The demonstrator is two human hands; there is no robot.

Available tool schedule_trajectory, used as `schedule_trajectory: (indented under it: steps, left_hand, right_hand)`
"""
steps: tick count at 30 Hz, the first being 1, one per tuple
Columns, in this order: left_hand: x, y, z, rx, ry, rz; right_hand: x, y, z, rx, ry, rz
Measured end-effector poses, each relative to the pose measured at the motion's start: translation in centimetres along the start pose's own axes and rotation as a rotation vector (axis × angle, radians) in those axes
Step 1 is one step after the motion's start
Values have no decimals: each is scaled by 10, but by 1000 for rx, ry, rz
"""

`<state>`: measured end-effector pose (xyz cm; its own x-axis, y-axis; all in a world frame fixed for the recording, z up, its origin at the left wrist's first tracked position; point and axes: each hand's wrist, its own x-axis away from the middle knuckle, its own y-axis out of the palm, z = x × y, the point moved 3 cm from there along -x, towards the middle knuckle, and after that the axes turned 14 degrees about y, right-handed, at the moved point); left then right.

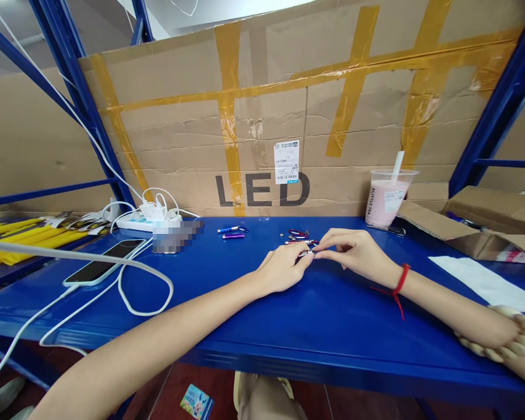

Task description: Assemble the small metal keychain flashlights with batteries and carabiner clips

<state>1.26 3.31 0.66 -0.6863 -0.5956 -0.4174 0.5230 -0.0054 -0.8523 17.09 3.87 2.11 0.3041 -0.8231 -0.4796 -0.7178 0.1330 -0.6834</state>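
Note:
Over the middle of the blue shelf top, both hands meet at a small shiny metal tube (305, 254), much like a mini flashlight. My left hand (284, 265) is closed around it, palm down. From the other side my right hand (352, 254) pinches its right end between thumb and fingertips; the fingers partly hide that end. Just beyond the hands lie several small red metal pieces (298, 234), some with cords. To the left, a blue tube with a strap (231, 229) lies behind a purple tube (233, 236).
A phone (105, 262) with white charging cables (144, 312) and a power strip (135, 221) occupy the left side. At right stand a pink drink cup (387, 198), an open cardboard box (485, 227) and white paper (485, 283). A large cardboard sheet (179, 146) backs the shelf.

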Motion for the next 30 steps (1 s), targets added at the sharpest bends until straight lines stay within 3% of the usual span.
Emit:
schedule_trajectory:
  steps: [5,10,17,23,30]
  left_hand:
    - [-1,5,-4,154,123,-11]
    - [-2,6,-1,172,161,-29]
    - [1,7,3,77,156,-16]
    - [2,6,3,-79,163,12]
    - [0,3,6,-195,280,48]
  right_hand:
    - [-1,-4,3,-11,-3,-1]
    - [-2,-2,9,-35,113,-112]
    - [-1,8,19,-189,271,-294]
    - [1,12,17,-247,406,-323]
    - [2,15,16,-276,494,-371]
